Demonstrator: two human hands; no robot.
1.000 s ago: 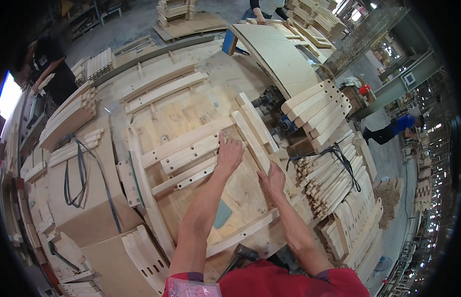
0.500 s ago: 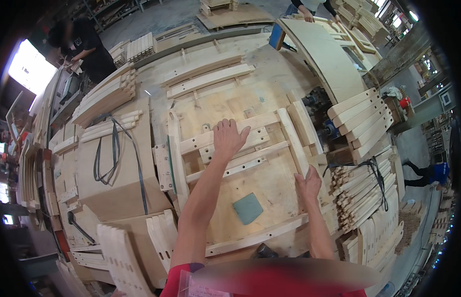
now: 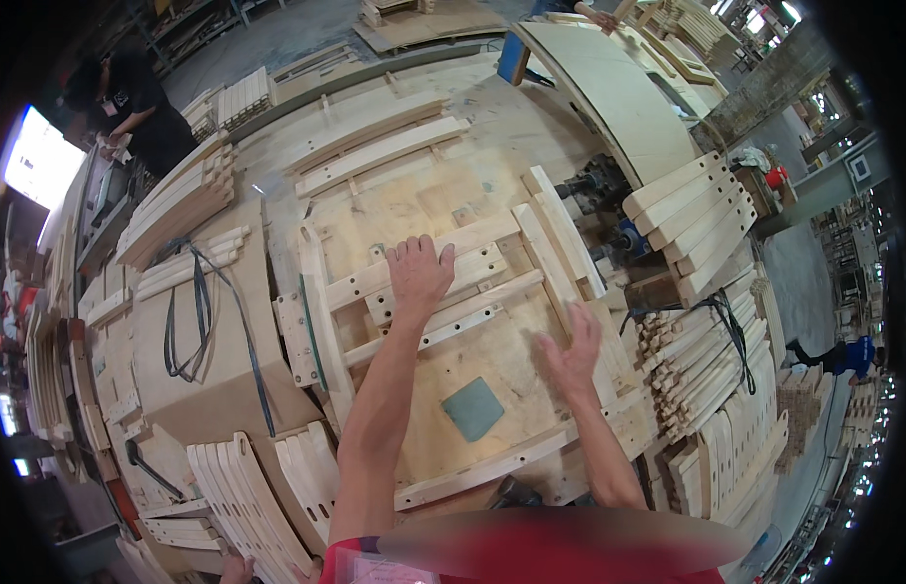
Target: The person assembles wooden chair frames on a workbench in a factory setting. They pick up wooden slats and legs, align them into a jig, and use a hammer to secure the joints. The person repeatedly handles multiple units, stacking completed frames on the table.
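A pale wooden frame (image 3: 501, 230) of side rails and crosspieces lies on the plywood worktable in front of me. My left hand (image 3: 419, 277) rests palm down, fingers stretched, across its upper crosspieces. A drilled wooden bar (image 3: 467, 326) crosses below that hand. My right hand (image 3: 574, 358) is spread open with nothing in it, beside the right side rail (image 3: 542, 248); whether it touches the wood I cannot tell. A green square pad (image 3: 473, 409) lies on the plywood between my forearms. Another drilled bar (image 3: 492, 481) runs along the near side.
Slotted slats (image 3: 243, 496) stand at lower left, with another person's hand (image 3: 237, 566) at their lower end. Stacked slats (image 3: 696, 219) and bundled sticks (image 3: 701, 346) flank the right. A black strap (image 3: 202, 321) lies over cardboard at left. Co-workers stand at far left and far right.
My right hand has come off the right side rail and moved left, fingers spreading. My left hand stays on the crosspieces. The whole view has shifted slightly. Another person's hand shows more at lower left.
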